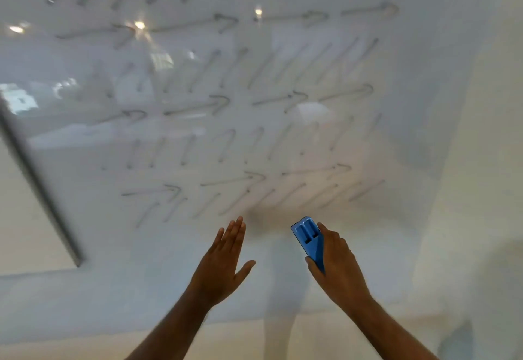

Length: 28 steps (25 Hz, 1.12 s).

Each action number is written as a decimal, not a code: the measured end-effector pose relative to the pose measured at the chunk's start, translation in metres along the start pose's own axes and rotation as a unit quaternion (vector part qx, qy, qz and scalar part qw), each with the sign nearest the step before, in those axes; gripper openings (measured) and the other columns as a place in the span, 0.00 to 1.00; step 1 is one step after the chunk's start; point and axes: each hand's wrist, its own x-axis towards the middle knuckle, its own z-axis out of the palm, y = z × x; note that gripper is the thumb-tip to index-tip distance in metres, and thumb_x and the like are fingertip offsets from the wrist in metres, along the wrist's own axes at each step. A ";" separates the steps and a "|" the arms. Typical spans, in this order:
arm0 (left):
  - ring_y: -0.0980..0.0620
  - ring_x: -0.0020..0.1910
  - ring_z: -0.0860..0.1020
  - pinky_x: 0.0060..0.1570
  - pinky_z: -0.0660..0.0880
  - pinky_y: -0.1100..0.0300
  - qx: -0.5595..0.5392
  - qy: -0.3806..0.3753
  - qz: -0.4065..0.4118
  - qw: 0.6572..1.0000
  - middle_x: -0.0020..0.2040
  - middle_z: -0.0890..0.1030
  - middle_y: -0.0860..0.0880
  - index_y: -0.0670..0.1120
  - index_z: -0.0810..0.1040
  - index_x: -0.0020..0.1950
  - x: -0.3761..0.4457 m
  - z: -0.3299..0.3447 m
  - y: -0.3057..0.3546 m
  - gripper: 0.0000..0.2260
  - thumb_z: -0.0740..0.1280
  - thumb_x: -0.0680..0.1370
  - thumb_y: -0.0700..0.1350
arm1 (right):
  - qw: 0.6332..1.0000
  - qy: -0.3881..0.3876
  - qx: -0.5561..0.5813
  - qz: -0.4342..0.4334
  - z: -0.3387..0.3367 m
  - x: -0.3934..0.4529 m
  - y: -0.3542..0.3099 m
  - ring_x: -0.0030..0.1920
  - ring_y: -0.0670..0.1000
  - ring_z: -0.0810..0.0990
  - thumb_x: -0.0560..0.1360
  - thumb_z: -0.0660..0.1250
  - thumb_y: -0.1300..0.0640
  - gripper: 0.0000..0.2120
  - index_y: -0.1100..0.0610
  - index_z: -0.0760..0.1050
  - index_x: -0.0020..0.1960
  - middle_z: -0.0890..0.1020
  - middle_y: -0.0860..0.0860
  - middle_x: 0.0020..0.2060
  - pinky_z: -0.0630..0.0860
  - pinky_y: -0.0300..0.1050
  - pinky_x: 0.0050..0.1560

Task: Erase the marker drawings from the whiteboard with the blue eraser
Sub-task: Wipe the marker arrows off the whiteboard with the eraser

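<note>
below the marker drawings (226, 104), right hand (336, 263) holds blue eraser (310, 242).

A glossy whiteboard (283, 274) fills the view, with a bare strip below the lowest marker drawings (226, 189). The left hand (223, 263) and the right hand (336, 263) are raised in that strip, well apart, leaving an open gap between them. A dark frame edge (42, 189) bounds the board at left.

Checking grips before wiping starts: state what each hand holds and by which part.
The right hand grips the blue eraser by its lower end and long sides, thumb on the near edge. The left hand holds nothing, fingers straight.
</note>
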 end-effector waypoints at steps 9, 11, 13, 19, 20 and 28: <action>0.46 0.89 0.49 0.87 0.46 0.50 0.108 0.146 -0.055 0.982 0.90 0.49 0.43 0.39 0.50 0.89 0.008 -0.153 -0.104 0.37 0.54 0.89 0.62 | 0.985 0.054 0.013 -0.166 -0.042 0.075 -0.116 0.58 0.48 0.77 0.78 0.73 0.44 0.40 0.48 0.54 0.81 0.73 0.47 0.66 0.80 0.47 0.56; 0.46 0.89 0.49 0.87 0.45 0.50 0.126 0.170 -0.063 0.975 0.90 0.48 0.43 0.39 0.50 0.89 0.020 -0.185 -0.134 0.37 0.53 0.89 0.62 | 0.979 0.062 0.004 -0.193 -0.045 0.086 -0.134 0.56 0.48 0.78 0.76 0.74 0.45 0.41 0.48 0.54 0.81 0.74 0.47 0.65 0.79 0.46 0.54; 0.45 0.89 0.49 0.87 0.45 0.50 0.146 0.192 -0.069 0.968 0.90 0.47 0.43 0.39 0.49 0.89 0.033 -0.215 -0.166 0.37 0.51 0.89 0.63 | 0.974 0.080 -0.011 -0.213 -0.044 0.100 -0.152 0.56 0.48 0.79 0.75 0.74 0.45 0.41 0.49 0.56 0.81 0.75 0.46 0.65 0.80 0.47 0.52; 0.44 0.89 0.45 0.88 0.44 0.48 0.154 0.268 -0.080 0.948 0.90 0.44 0.43 0.40 0.45 0.89 0.077 -0.298 -0.258 0.39 0.53 0.88 0.63 | 0.964 0.121 -0.009 -0.237 -0.042 0.148 -0.214 0.58 0.49 0.81 0.75 0.71 0.40 0.38 0.50 0.61 0.79 0.77 0.47 0.65 0.83 0.49 0.53; 0.44 0.89 0.44 0.88 0.43 0.48 0.159 0.283 -0.086 0.942 0.90 0.43 0.43 0.39 0.45 0.89 0.085 -0.311 -0.272 0.39 0.53 0.87 0.63 | 0.962 0.129 -0.007 -0.239 -0.044 0.157 -0.226 0.59 0.48 0.80 0.76 0.70 0.40 0.37 0.50 0.61 0.79 0.76 0.47 0.66 0.82 0.49 0.55; 0.42 0.89 0.46 0.88 0.47 0.43 0.163 0.355 -0.107 0.914 0.90 0.46 0.42 0.39 0.46 0.89 0.141 -0.378 -0.365 0.46 0.48 0.85 0.72 | 0.938 0.219 -0.035 -0.265 -0.075 0.229 -0.323 0.64 0.50 0.75 0.79 0.66 0.40 0.38 0.53 0.57 0.82 0.71 0.49 0.69 0.80 0.51 0.61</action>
